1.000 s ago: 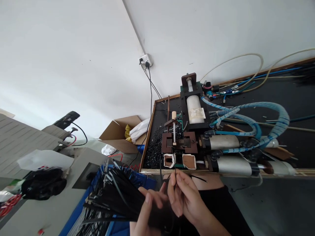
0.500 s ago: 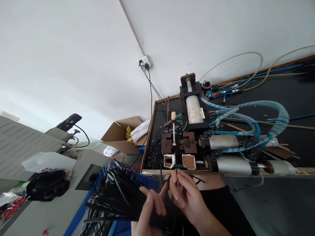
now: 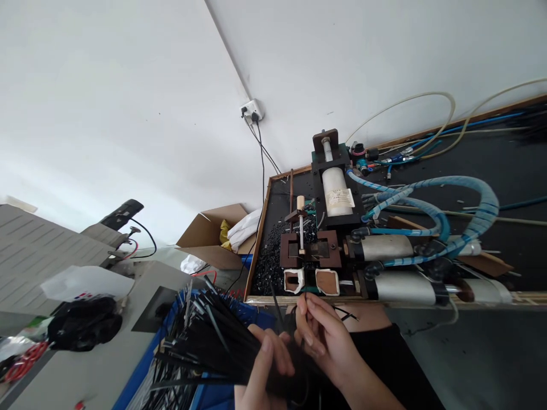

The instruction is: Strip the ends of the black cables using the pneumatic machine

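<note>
A thick bundle of black cables lies in the grip of my left hand, its cut ends fanning out to the left. One loose strand stands up from the bundle between my two hands. My right hand has thumb and fingers pinched together on a thin black cable, whose tip points up at the machine. Just beyond those fingertips are the brown clamp block and two brown pads with white rims, the right pad being nearest. The lower part of the bundle is dark and partly hidden by my hands.
Beneath the bundle, a blue bin contains more cables. Black scraps litter the bench left of the clamp. Metal cylinders and blue-wrapped hoses occupy the right. An open cardboard box stands behind the bin.
My left hand and the bundle have shifted slightly right, and a strand between the hands now leans left. My right hand stays almost in place, still pinching the thin cable.
</note>
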A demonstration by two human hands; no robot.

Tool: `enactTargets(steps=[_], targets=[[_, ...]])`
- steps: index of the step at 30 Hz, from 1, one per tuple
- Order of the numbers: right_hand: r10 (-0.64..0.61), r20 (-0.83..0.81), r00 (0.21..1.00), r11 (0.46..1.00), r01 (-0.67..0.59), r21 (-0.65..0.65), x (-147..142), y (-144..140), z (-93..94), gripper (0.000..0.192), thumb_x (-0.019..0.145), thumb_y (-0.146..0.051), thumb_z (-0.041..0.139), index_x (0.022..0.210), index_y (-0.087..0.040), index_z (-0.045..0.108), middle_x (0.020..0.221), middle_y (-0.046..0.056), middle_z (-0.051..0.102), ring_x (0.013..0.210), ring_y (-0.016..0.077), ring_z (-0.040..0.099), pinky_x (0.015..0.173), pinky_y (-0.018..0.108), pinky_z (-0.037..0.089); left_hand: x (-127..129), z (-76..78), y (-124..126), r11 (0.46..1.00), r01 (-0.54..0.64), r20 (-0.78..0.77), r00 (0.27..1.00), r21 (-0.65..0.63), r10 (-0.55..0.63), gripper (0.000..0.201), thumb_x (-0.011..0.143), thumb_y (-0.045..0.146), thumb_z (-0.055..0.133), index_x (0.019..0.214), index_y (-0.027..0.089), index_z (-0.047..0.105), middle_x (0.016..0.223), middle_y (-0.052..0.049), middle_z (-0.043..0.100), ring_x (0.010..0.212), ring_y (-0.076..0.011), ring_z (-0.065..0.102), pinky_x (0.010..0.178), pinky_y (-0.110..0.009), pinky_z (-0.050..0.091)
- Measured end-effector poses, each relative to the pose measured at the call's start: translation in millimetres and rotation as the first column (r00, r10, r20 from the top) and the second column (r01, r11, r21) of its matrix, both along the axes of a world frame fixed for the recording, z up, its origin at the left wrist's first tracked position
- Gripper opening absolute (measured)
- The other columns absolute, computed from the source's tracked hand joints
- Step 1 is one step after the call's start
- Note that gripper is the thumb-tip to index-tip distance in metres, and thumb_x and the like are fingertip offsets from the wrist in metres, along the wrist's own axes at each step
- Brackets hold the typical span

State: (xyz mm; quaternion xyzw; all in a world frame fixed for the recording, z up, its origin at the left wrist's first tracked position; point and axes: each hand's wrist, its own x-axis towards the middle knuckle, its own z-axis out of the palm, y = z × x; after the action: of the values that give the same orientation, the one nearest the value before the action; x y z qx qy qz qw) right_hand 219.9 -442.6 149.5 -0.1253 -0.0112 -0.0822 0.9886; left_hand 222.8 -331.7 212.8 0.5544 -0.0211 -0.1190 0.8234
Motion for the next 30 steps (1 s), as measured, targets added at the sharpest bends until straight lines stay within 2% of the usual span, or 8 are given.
enactTargets(steps=[5,14,21,25,30], targets=[[0.025,-0.024,0.999,1.0,-0.025,0.005,1.3,-0.3,-5.2,0.029,0.096,-0.041,0.08,0.088,-0.017,0.065,0.05,-0.008,0.057,0.033,0.0012,0.016,0.035,0.013,0.021,-1.1,-0.5,-2.3,1.0,-0.018,-0.04,0.999,-0.011,0.017,0.037,0.083,0.038,0.091,0.066,0.022,0.062,0.053,0.006,0.058,0.051,-0.0113,0.054,0.085,-0.029,0.053],[0.026,-0.035,0.999,1.0,-0.026,0.006,0.6,-1.8,-3.9,0.029,0.094,-0.04,0.082,0.086,-0.018,0.064,0.048,-0.008,0.057,0.033,0.0014,0.015,0.034,0.013,0.02,-2.1,-4.5,-0.8,0.999,-0.036,-0.056,0.998,-0.005,0.036,0.038,0.084,0.038,0.09,0.068,0.021,0.06,0.054,0.007,0.057,0.052,-0.0108,0.053,0.088,-0.03,0.052],[0.015,-0.053,0.998,1.0,-0.016,-0.016,-0.2,-0.5,-1.8,0.03,0.095,-0.042,0.08,0.086,-0.019,0.063,0.05,-0.008,0.056,0.034,0.0027,0.016,0.036,0.015,0.019,-3.6,-5.1,-2.3,0.997,-0.036,-0.084,0.996,-0.073,0.03,0.037,0.084,0.035,0.091,0.067,0.021,0.06,0.054,0.006,0.057,0.053,-0.011,0.051,0.083,-0.029,0.053],[-0.049,-0.031,0.998,0.99,0.044,-0.135,-4.9,2.7,3.0,0.032,0.1,-0.044,0.073,0.085,-0.018,0.064,0.052,-0.006,0.056,0.04,0.0055,0.026,0.042,0.018,0.023,-6.7,-5.7,-2.4,0.993,-0.016,-0.082,0.997,-0.118,0.006,0.037,0.085,0.033,0.09,0.066,0.021,0.061,0.053,0.005,0.055,0.052,-0.0115,0.051,0.067,-0.027,0.05],[-0.099,0.028,0.995,0.931,0.102,-0.351,-6.9,3.9,-1.8,0.041,0.103,-0.054,0.066,0.084,-0.018,0.065,0.054,-0.004,0.057,0.045,0.0086,0.035,0.043,0.021,0.022,-9.6,-8.8,-0.9,0.994,0.003,-0.073,0.997,-0.106,-0.011,0.036,0.086,0.034,0.088,0.067,0.02,0.061,0.052,0.005,0.056,0.048,-0.0113,0.052,0.059,-0.027,0.046]])
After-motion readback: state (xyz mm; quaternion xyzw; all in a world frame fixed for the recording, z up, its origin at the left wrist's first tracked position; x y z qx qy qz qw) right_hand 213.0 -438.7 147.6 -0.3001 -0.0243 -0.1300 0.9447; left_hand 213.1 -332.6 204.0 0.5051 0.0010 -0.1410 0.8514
